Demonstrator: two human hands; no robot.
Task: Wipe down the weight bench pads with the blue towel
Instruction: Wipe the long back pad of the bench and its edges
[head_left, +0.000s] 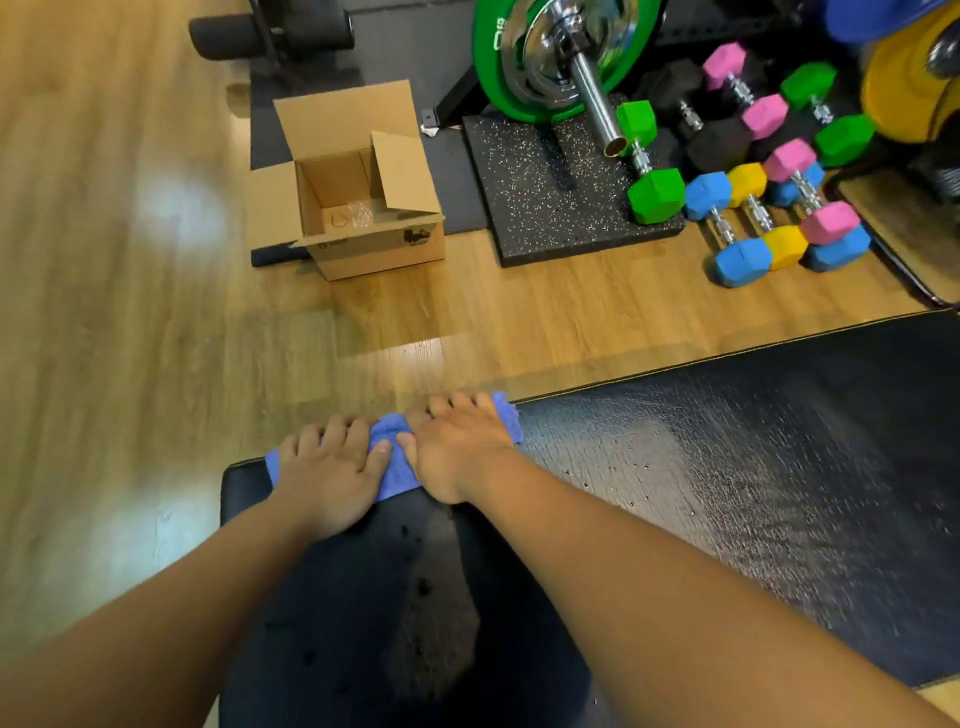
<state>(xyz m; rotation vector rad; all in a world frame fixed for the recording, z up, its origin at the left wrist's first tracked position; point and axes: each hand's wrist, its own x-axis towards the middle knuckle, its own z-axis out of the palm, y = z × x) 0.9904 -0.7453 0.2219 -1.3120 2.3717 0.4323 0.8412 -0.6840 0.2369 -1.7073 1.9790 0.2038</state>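
Two hands press the blue towel (389, 475) flat at the far end of the bench pad (415, 597): left hand (332, 470) and right hand (457, 449) lie side by side, fingers stretched out, gripping nothing. The towel's long axis runs left to right across the pad, droplet-speckled padding lies on the near side, so the next stroke probably pulls back toward the body

The black bench pad (363, 597) carries the blue towel (395, 462) at its far end.
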